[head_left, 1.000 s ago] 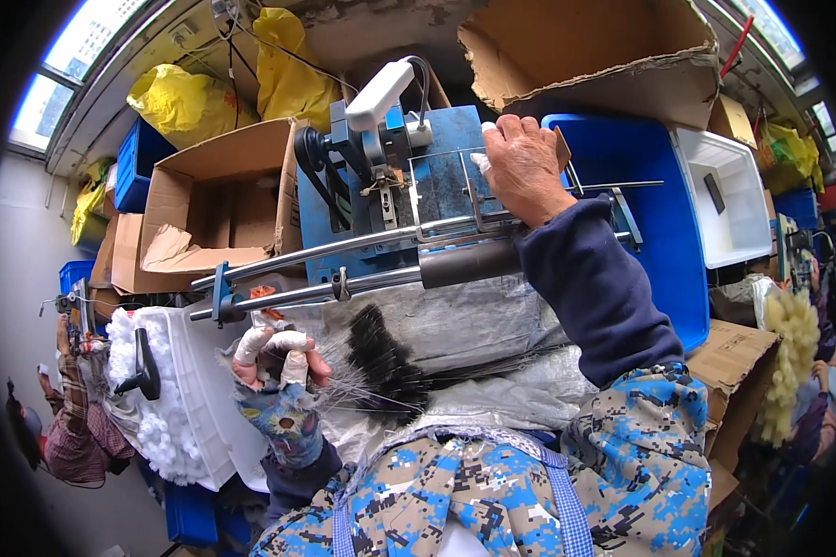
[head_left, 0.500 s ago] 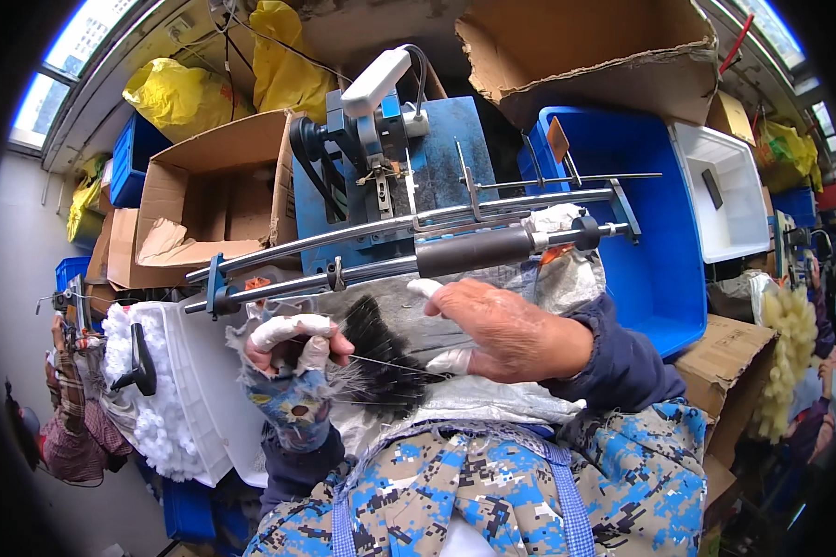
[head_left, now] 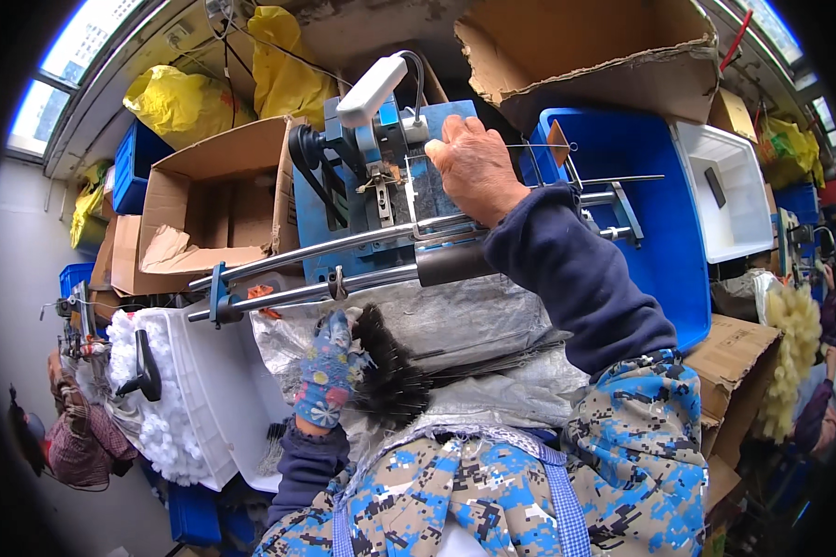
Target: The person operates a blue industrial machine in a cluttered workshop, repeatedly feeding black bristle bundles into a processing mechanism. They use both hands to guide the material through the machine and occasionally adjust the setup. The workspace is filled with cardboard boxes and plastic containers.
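My right hand point(head_left: 474, 167), with a pale wrap on a finger, reaches over the blue machine plate point(head_left: 450, 116). Its fingers are closed on a thin metal wire point(head_left: 541, 146), whose looped end sticks out to the right. My left hand point(head_left: 328, 367), in a frayed blue floral glove, is low at the left, beside a bundle of black bristles point(head_left: 390, 371). Its fingertips are mostly hidden, so what they hold cannot be made out. The bristles lie on a grey-white sheet point(head_left: 474, 320) over my lap. A clamp block point(head_left: 381, 195) stands left of my right hand.
Two metal rails point(head_left: 297, 290) with a dark sleeve point(head_left: 455, 265) cross in front of the machine. A cardboard box point(head_left: 215, 200) stands left, a blue bin point(head_left: 673, 269) right. A white crate point(head_left: 190, 399) beside white tufts is at the left. Other people work at both far sides.
My right hand has moved from above my lap up and away to the machine plate, with the wire now in it. My left hand has dropped slightly and turned beside the black bristles.
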`<state>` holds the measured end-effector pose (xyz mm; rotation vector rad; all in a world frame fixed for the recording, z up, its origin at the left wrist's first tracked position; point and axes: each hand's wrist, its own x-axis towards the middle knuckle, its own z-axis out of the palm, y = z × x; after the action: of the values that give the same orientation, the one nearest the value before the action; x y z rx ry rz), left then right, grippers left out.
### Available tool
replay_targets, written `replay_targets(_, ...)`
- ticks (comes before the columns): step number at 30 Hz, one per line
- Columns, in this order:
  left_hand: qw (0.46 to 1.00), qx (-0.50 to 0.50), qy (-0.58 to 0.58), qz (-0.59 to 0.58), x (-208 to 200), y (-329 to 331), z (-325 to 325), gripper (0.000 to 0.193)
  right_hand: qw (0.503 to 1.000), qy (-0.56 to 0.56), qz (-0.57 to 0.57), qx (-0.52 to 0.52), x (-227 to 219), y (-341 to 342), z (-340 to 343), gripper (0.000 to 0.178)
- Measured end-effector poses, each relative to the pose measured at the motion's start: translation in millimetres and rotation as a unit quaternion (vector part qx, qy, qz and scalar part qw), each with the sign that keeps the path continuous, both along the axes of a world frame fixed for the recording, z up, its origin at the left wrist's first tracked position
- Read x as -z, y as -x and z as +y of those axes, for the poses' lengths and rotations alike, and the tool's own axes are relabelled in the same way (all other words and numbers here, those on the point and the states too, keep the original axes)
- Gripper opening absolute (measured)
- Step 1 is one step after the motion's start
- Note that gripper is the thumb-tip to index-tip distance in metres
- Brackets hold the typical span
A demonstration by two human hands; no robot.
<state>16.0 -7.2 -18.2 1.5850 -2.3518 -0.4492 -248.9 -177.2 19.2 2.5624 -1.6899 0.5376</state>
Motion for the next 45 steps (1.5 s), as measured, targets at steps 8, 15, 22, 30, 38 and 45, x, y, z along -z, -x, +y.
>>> replay_targets(8,0.994,-0.065,-0.037,0.078,4.1,-28.3,1.8,0.057,0.996,-0.062,0.041,0.045,10.6,-10.2,-8.5,0.015)
replay_targets(15,0.969,-0.095,0.051,0.221,-32.5,-8.9,-3.5,0.043,0.999,-0.029,0.019,0.028,17.0,-8.9,-8.4,0.011)
replay_targets(22,0.941,-0.101,0.067,0.316,-55.9,-6.5,2.7,0.038,0.998,-0.032,0.016,0.049,15.9,-8.7,-6.1,0.011)
replay_targets(30,0.907,-0.113,0.066,0.4,-72.1,-3.6,2.0,0.031,0.998,-0.037,-0.036,0.027,24.8,-5.0,-15.6,0.012)
replay_targets(38,0.93,-0.113,0.052,0.345,-54.2,-0.2,4.4,0.037,0.999,-0.03,-0.04,0.014,25.7,-4.0,-16.4,0.014)
replay_targets(45,0.938,-0.133,-0.039,0.318,-36.8,3.6,3.6,0.041,0.998,-0.042,-0.038,0.003,34.3,-7.3,-23.2,0.014)
